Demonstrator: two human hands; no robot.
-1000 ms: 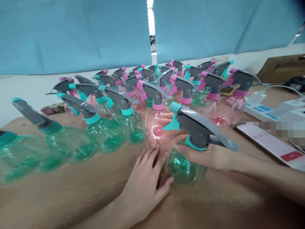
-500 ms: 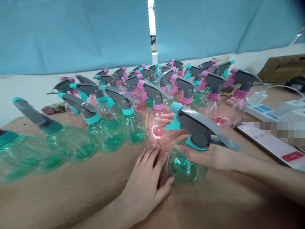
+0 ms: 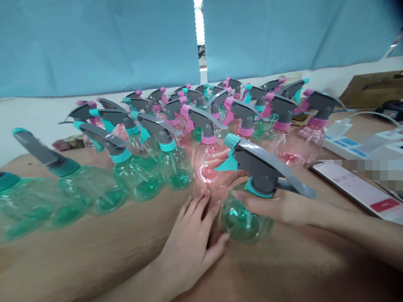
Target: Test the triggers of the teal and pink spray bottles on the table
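A green spray bottle (image 3: 244, 220) with a grey head and turquoise nozzle stands upright on the table at centre right. My right hand (image 3: 273, 205) reaches around it from the right, thumb across its shoulder below the collar. The fingers extend behind it towards a pink spray bottle (image 3: 208, 163), partly hidden by the trigger. My left hand (image 3: 192, 239) lies open on the table, left of the green bottle, fingers forward and thumb close to the bottle's base. Its fingertips are just in front of the pink bottle. Another green spray bottle (image 3: 176, 170) stands at the left.
Many pink and green spray bottles crowd the wooden table (image 3: 126, 256) behind and left of my hands. At right lie a phone (image 3: 352, 184) and a white power strip (image 3: 343, 144) with plugs. A cardboard box (image 3: 371, 92) stands farther back, before a blue curtain (image 3: 110, 46).
The view has shifted very slightly, and the bottles appear a little farther left. Both hands keep their places, and the green bottle has not visibly moved on the table.
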